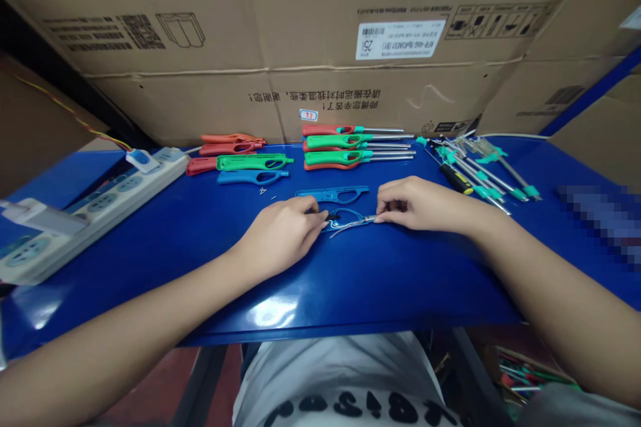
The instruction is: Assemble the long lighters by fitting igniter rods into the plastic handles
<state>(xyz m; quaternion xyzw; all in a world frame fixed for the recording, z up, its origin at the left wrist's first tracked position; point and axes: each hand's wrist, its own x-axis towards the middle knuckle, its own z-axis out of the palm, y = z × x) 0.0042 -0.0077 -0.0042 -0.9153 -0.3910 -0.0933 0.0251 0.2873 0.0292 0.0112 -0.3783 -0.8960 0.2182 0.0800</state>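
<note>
In the head view, an open blue lighter shell half (345, 217) lies between my two hands, with a black part and thin pale wires in it. My left hand (288, 230) is closed in a pinch at the shell's left end, by the black part. From the other side, my right hand (408, 203) pinches the silvery front end where the wires run. A loose wire end sticks out below the shell. Just behind lies a second blue shell half (333, 195), touched by neither hand. What lies under my left fingers is partly hidden.
Long-nosed lighters (333, 159) are stacked at the back centre. Coloured shell halves (240, 161) and small screws (263, 191) lie left of them. Metal lighter tubes (481, 173) and a black-yellow screwdriver (455, 179) are at right. A power strip (113, 203) stands left; a cardboard wall (310, 47) rises behind.
</note>
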